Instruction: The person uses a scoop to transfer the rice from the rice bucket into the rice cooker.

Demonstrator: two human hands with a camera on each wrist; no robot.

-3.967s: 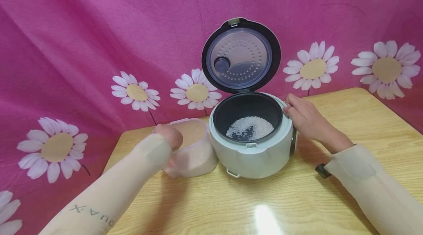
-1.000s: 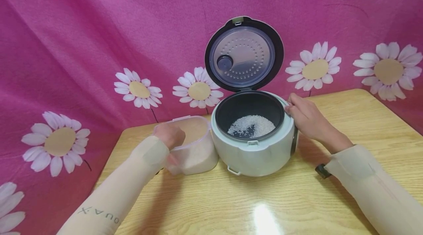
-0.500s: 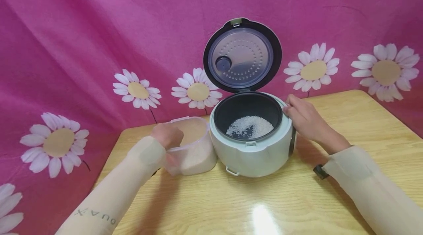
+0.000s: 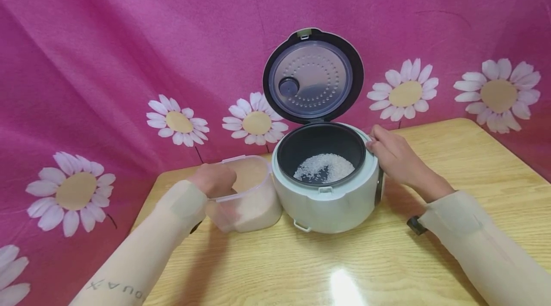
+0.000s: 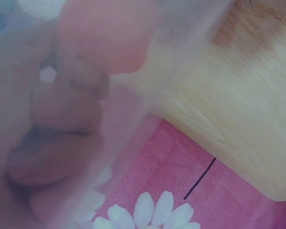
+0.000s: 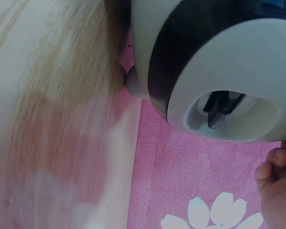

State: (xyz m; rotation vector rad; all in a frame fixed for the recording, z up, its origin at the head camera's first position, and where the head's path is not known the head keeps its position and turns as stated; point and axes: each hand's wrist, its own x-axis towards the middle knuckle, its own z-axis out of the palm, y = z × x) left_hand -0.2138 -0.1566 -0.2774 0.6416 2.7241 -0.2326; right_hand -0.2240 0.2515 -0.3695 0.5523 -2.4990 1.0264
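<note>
My left hand (image 4: 213,180) reaches down into a translucent tub (image 4: 267,205) of rice at the rice cooker's left. In the left wrist view, its curled fingers (image 5: 66,112) show hazily through the tub's wall. They grip a rounded pink scoop (image 5: 112,36), blurred by the plastic. The pale green rice cooker (image 4: 327,213) stands with its lid (image 4: 314,76) raised, and white rice (image 4: 325,166) covers part of its dark inner pot (image 4: 297,146). My right hand (image 4: 398,160) holds the cooker's right side, thumb at the rim and fingers bent against the outside.
All of this rests on a wooden table (image 4: 280,267). A pink cloth (image 4: 193,33) printed with white daisies hangs close behind and at the left. The tub stands right against the cooker's left side.
My left hand has drawn slightly left at the tub's near left side, fingers still down inside. The right hand keeps its hold; the rice in the pot looks the same.
</note>
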